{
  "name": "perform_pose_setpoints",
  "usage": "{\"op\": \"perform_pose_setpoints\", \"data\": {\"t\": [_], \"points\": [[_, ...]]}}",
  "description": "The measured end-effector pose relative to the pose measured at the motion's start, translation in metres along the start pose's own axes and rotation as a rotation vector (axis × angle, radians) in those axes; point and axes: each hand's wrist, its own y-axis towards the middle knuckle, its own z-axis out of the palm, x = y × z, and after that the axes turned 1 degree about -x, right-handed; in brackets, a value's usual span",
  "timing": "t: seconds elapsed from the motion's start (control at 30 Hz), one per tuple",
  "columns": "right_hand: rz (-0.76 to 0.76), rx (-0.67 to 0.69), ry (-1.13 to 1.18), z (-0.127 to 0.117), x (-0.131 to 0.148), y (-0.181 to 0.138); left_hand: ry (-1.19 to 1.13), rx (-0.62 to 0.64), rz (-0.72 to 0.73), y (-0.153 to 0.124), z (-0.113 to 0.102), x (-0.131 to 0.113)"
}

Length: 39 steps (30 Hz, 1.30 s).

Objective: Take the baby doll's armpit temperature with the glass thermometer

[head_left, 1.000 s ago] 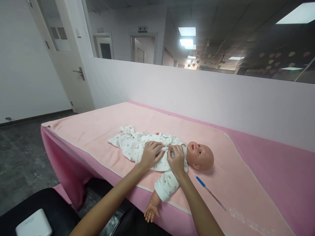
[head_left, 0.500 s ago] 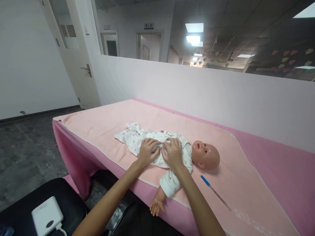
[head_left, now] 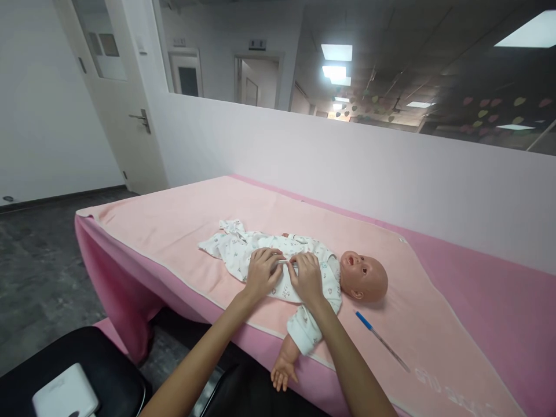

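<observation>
A baby doll (head_left: 365, 277) lies on its back, its head to the right, dressed in a white printed garment (head_left: 234, 246). Over the front of that garment, my left hand (head_left: 263, 272) and my right hand (head_left: 307, 277) are side by side with bent fingers. Between their fingertips runs a thin white strip (head_left: 283, 262), which looks like a cloth tie of the garment; both hands pinch it. My fingers hide part of it. The doll's bare forearm (head_left: 285, 362) sticks out of a cuffed sleeve below my right wrist and hangs over the table edge.
Under the doll, a pale pink blanket (head_left: 174, 214) covers the table. A thin rod with a blue end (head_left: 382, 340), pen-like, lies right of my right forearm. A black chair (head_left: 82, 353) at lower left bears a white device (head_left: 65, 394). A wall with a window stands behind.
My fingertips have moved slightly apart, and more of the white strip shows between them. The doll's near arm sits a little lower and further right. The camera view has shifted slightly.
</observation>
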Motion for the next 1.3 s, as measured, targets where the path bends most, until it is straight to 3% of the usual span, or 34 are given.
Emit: {"op": "perform_pose_setpoints", "data": {"t": [0.37,0.9,1.3], "points": [[0.012,-0.014,0.006,0.0010,0.0025,-0.0008,-0.093,0.020,0.003,0.0007,-0.0054,0.0059],[0.016,-0.017,-0.029,0.0016,0.0047,-0.0003,-0.056,0.083,0.003,0.0002,-0.0034,0.0073],[0.013,-0.031,-0.021,-0.0004,0.0033,0.0004,-0.053,0.012,-0.012,-0.0020,-0.0004,0.0043]]}}
